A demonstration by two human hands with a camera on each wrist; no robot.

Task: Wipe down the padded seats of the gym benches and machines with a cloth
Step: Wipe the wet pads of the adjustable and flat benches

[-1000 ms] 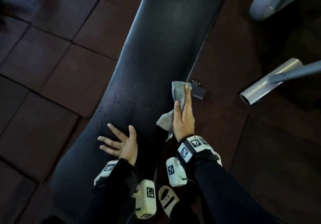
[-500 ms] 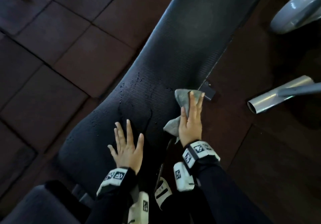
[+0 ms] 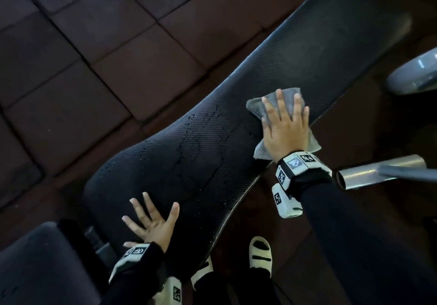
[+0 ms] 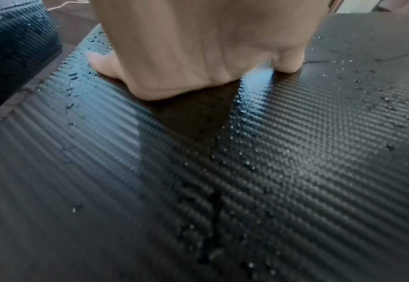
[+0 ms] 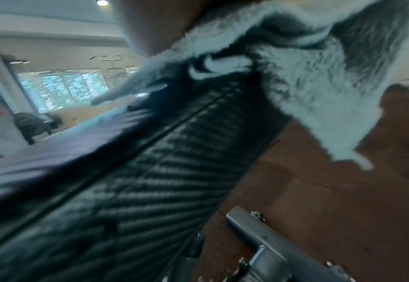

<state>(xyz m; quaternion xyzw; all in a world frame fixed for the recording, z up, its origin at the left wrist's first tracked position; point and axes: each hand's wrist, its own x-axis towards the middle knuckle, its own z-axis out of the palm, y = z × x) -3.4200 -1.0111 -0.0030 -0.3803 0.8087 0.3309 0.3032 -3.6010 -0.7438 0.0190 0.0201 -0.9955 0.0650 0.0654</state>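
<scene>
A long black textured bench pad (image 3: 295, 56) runs from lower left to upper right, speckled with water droplets (image 3: 208, 117) around its middle. My right hand (image 3: 286, 124) lies flat, fingers straight, pressing a grey cloth (image 3: 256, 106) onto the pad near its right edge. The cloth (image 5: 319, 85) bunches under the palm in the right wrist view, above the pad (image 5: 150, 181). My left hand (image 3: 153, 222) rests flat with spread fingers on the pad's near end. In the left wrist view the palm (image 4: 198, 47) presses on the wet pad (image 4: 270, 152).
A second dark seat pad (image 3: 40, 264) sits at lower left. A silver metal tube (image 3: 378, 172) and a grey frame part (image 3: 416, 75) lie right of the bench. Dark red floor tiles (image 3: 118, 44) surround it. A foot in a white sandal (image 3: 260, 255) stands below the pad.
My right hand has slid the cloth from the pad's right edge up onto its top, farther along the bench. My left hand has stayed flat on the near end, fingers spreading.
</scene>
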